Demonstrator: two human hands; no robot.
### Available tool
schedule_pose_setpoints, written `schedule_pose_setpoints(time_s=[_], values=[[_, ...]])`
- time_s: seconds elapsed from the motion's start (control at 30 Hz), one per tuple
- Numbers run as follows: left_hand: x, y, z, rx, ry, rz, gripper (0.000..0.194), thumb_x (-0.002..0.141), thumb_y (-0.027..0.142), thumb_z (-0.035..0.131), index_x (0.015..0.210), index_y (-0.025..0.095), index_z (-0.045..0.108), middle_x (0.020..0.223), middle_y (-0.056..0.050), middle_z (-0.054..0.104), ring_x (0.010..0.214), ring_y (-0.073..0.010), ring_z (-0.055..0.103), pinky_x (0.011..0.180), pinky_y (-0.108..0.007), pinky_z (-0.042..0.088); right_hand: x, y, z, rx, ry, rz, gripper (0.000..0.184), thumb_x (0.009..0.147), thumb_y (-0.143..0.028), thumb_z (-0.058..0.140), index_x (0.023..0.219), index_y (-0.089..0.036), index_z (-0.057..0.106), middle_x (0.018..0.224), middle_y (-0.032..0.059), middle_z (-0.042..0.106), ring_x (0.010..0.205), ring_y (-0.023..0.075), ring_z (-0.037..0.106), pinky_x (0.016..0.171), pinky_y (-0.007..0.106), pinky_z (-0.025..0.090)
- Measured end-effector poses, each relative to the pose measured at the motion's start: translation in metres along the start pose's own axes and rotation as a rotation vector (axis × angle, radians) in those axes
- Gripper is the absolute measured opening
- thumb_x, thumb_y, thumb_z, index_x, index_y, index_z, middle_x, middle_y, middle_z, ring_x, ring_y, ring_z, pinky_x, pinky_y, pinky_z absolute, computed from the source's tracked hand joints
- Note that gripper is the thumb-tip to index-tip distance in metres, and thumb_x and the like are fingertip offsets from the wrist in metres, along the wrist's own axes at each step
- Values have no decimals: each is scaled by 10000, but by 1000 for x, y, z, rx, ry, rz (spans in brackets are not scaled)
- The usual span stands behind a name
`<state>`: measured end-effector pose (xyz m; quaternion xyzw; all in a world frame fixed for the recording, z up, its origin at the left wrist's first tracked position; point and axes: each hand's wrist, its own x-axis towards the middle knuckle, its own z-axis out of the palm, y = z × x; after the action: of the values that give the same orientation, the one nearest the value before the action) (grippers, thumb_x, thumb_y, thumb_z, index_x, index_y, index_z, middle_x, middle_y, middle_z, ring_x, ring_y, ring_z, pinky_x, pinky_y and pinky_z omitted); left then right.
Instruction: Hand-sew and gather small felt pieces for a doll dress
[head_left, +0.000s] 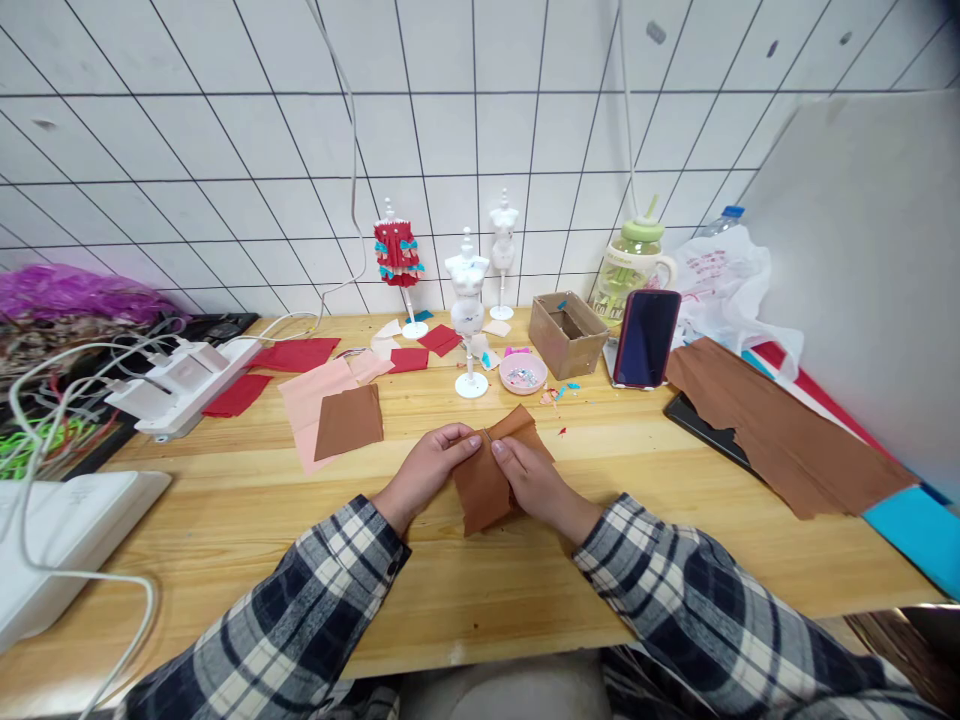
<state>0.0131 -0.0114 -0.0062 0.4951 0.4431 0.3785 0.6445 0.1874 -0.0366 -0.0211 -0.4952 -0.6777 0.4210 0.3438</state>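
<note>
In the middle of the table, a folded piece of brown cloth (pixel 480 492) is held up between my two hands. My left hand (pixel 433 462) pinches its upper left edge between thumb and fingers. My right hand (pixel 536 482) is closed on the cloth just to the right, its thumb close to the left one. A thin, needle-like sliver shows between the two thumbs, too small to name for sure. Beyond the hands stands a small white mannequin (pixel 468 310), bare. Further left lies another brown cloth piece (pixel 349 422) on pink cloth (pixel 300 398).
A pink bowl (pixel 523 374) of shiny bits and a cardboard box (pixel 568 335) stand behind my hands. A phone (pixel 646 338) leans upright by a green-lidded jug (pixel 630 262). Brown cloth (pixel 787 430) lies at right. Left are a power strip (pixel 180 390) and cables. Another mannequin (pixel 397 255) wears red.
</note>
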Motion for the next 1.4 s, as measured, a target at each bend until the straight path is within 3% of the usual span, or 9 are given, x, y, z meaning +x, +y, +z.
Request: schedule_pose_setpoints(time_s=[0.47, 0.73, 0.83, 0.97, 1.07, 1.17, 1.3, 1.4], values=[[0, 2, 1, 9, -31, 2, 284, 709, 427, 765, 760, 169, 658, 749, 7, 630, 704, -130, 532, 689, -249, 394, 1, -1, 0, -18, -3, 5, 382, 988, -471, 295, 892, -192, 537, 904, 73, 646, 827, 194, 582, 743, 324, 417], [1, -1, -1, 18, -23, 2, 286, 741, 432, 740, 807, 166, 656, 757, 9, 629, 685, -122, 531, 666, -240, 390, 3, -1, -3, 101, 21, -12, 381, 972, -489, 328, 776, -199, 477, 748, 4, 546, 709, 149, 504, 660, 278, 387], [2, -3, -2, 47, -16, 29, 291, 751, 435, 734, 811, 160, 657, 783, -1, 644, 717, -130, 550, 703, -246, 408, 3, -4, -6, 167, -47, 16, 364, 910, -515, 464, 752, -188, 486, 677, -30, 477, 639, 122, 442, 591, 250, 346], [-4, 1, -1, -13, 0, 109, 335, 745, 445, 745, 920, 171, 666, 859, -28, 663, 804, -162, 590, 756, -263, 442, 2, -10, -9, 207, -126, -22, 272, 786, -412, 655, 765, -172, 529, 645, -49, 452, 599, 100, 412, 563, 235, 326], [-12, 7, 5, -234, -194, 134, 557, 754, 581, 681, 1148, 192, 623, 1012, -88, 684, 930, -241, 628, 824, -341, 480, 2, -15, -12, 430, -59, -35, 256, 826, -415, 611, 868, -178, 524, 628, -56, 485, 545, 93, 440, 528, 227, 342], [-16, 9, 11, -215, -391, 115, 650, 732, 611, 685, 1171, 134, 639, 1104, -146, 684, 1033, -300, 621, 903, -385, 468, 4, -16, -14, 588, 90, -13, 296, 832, -448, 606, 922, -191, 491, 571, -79, 479, 474, 85, 431, 481, 216, 345], [-11, 5, 9, -97, -308, 44, 449, 784, 445, 712, 1102, 129, 683, 1090, -124, 715, 1020, -269, 645, 934, -362, 458, 7, -16, -16, 604, 152, 26, 338, 807, -477, 629, 908, -188, 486, 525, -87, 475, 443, 78, 417, 446, 202, 337], [-7, 1, 0, -130, -255, -29, 421, 778, 398, 730, 1108, 142, 680, 1061, -106, 731, 947, -239, 671, 880, -337, 483, 7, -16, -18, 627, 147, 66, 342, 815, -492, 611, 923, -197, 477, 515, -101, 442, 424, 70, 377, 416, 188, 303]])
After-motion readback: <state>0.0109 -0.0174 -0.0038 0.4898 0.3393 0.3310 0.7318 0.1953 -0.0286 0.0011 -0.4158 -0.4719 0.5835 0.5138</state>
